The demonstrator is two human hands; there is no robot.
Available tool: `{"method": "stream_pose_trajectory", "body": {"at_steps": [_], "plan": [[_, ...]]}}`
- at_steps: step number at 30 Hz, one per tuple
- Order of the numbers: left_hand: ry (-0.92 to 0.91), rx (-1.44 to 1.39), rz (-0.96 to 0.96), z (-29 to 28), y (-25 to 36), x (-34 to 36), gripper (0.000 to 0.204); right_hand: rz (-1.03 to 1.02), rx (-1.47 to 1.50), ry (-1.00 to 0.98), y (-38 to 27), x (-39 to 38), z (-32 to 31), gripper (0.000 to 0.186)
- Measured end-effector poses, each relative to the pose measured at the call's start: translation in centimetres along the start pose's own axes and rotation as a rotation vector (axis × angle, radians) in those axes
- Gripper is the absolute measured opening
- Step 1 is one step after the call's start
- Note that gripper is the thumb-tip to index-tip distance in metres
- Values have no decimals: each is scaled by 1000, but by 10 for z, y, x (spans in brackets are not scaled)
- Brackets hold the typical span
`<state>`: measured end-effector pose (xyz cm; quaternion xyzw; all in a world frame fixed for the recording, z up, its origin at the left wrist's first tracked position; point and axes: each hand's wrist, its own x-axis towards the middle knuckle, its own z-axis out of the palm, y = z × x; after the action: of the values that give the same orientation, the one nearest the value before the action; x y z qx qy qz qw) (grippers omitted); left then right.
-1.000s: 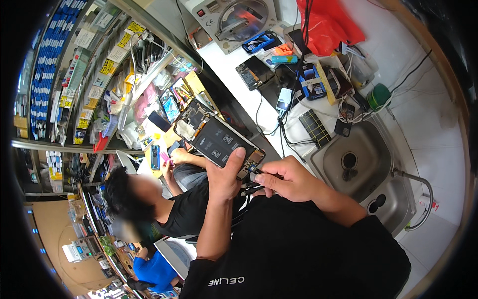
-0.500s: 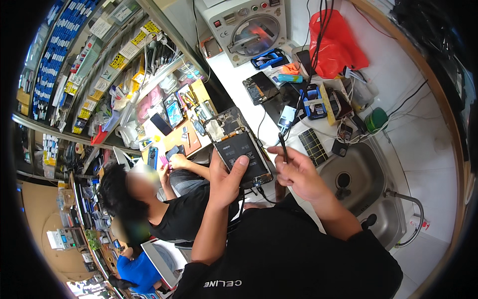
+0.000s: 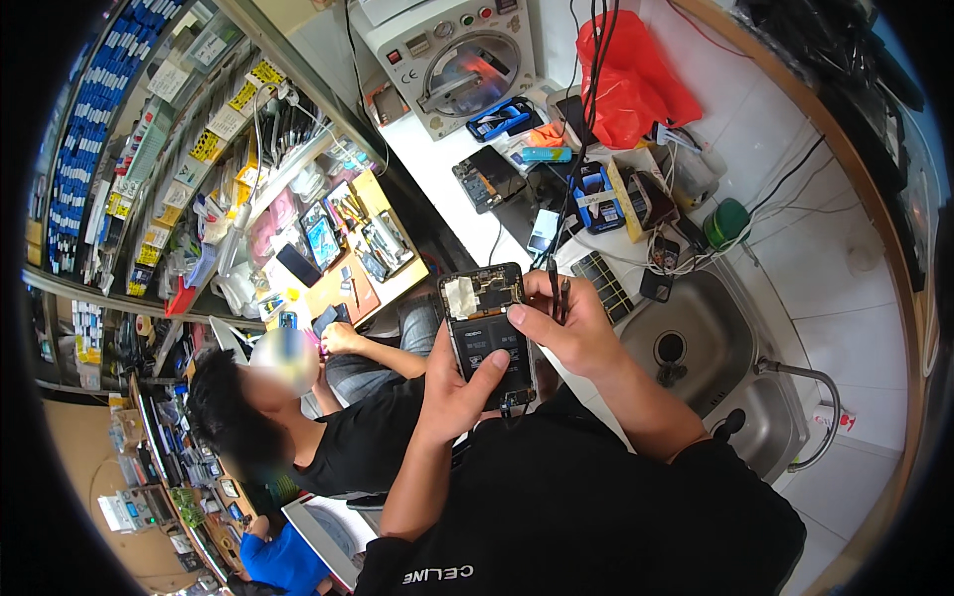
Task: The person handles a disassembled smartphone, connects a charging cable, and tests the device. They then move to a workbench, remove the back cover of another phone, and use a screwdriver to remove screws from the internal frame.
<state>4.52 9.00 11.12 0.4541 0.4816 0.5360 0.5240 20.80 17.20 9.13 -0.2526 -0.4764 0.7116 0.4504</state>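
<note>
An opened smartphone (image 3: pixel 494 333) with its back cover off rests in my left hand (image 3: pixel 462 392), the thumb lying across its black battery. The circuit board and a whitish patch show at its upper end. A dark cable (image 3: pixel 507 407) meets the phone's lower end. My right hand (image 3: pixel 571 328) is at the phone's upper right edge, its thumb on or just over the board beside the battery. Between its fingers a slim dark tool (image 3: pixel 554 283) sticks up; its exact kind is unclear. The fingertips behind the phone are hidden.
Ahead, a white counter holds another opened phone (image 3: pixel 487 179), a machine with a round door (image 3: pixel 472 74) and a red plastic bag (image 3: pixel 636 79). A steel sink (image 3: pixel 686 338) is at right. At left, a seated person (image 3: pixel 338 437) works by a cluttered bench (image 3: pixel 393 283).
The phone has turned more upright and come slightly closer to me. My right hand has moved left and up, from beside the phone onto its upper right edge.
</note>
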Motion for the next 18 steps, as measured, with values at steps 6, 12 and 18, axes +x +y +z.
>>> {"method": "stream_pose_trajectory", "body": {"at_steps": [6, 12, 18], "plan": [[-30, -11, -51, 3, -6, -2, 50, -90, -6, 83, 15, -4, 3, 23], [2, -83, -62, -2, -12, 1, 39, -45, 6, 153, 11, -7, 4, 17], [35, -34, -59, -7, -19, 0, 40, -56, -60, 87, 15, -8, 0, 11]]}}
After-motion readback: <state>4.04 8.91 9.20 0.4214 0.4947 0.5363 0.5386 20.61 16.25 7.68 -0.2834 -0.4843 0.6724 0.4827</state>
